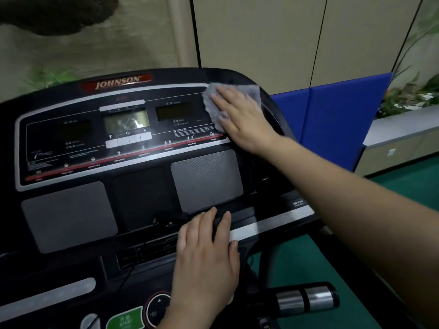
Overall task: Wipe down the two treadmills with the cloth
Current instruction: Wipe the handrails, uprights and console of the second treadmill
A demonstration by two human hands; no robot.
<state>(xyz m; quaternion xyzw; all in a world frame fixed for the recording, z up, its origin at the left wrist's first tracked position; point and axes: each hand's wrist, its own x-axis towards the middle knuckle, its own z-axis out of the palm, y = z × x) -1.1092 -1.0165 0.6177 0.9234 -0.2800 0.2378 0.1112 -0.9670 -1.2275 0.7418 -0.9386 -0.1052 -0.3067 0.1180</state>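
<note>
Beige-walled gym: my flat-spread right hand (240,115) pressed the grey fuzzy cloth (221,100) at the black treadmill console's (142,193) two o'clock corner; unwiped panel stretched toward nine.

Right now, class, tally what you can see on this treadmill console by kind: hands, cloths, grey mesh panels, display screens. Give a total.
Hands: 2, the right hand and the left hand
Cloths: 1
Grey mesh panels: 2
Display screens: 3
Total: 8

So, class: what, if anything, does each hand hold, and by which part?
Neither hand grips anything. The right hand presses flat on the grey cloth's middle; the left hand rests on the console.
</note>
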